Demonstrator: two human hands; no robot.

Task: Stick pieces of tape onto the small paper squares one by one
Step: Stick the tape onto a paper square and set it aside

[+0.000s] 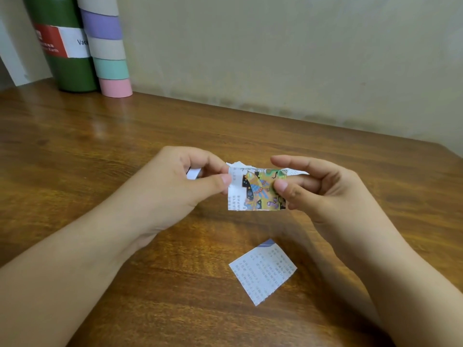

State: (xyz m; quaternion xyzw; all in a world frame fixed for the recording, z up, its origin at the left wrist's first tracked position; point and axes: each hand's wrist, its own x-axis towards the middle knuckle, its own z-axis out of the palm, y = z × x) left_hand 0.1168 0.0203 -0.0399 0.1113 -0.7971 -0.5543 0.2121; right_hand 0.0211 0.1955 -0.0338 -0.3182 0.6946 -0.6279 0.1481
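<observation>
I had both bare forearms reaching in from the near edge, angled toward each other above the worktop (100,136). My left hand (180,181) was curled, thumb and forefinger pinching the left edge of the paper square (235,194). My right hand (323,186) mirrored it at the square's right edge, thumb pressed on its face, forefinger stretched straight over the top, the other fingers (310,182) curled behind.

Two bare forearms enter from the lower edge, each ending in a bare hand: left hand (175,181), right hand (323,186). No sleeve, glove, ring, watch or bracelet shows on either. Fingernails are short and unpainted.
</observation>
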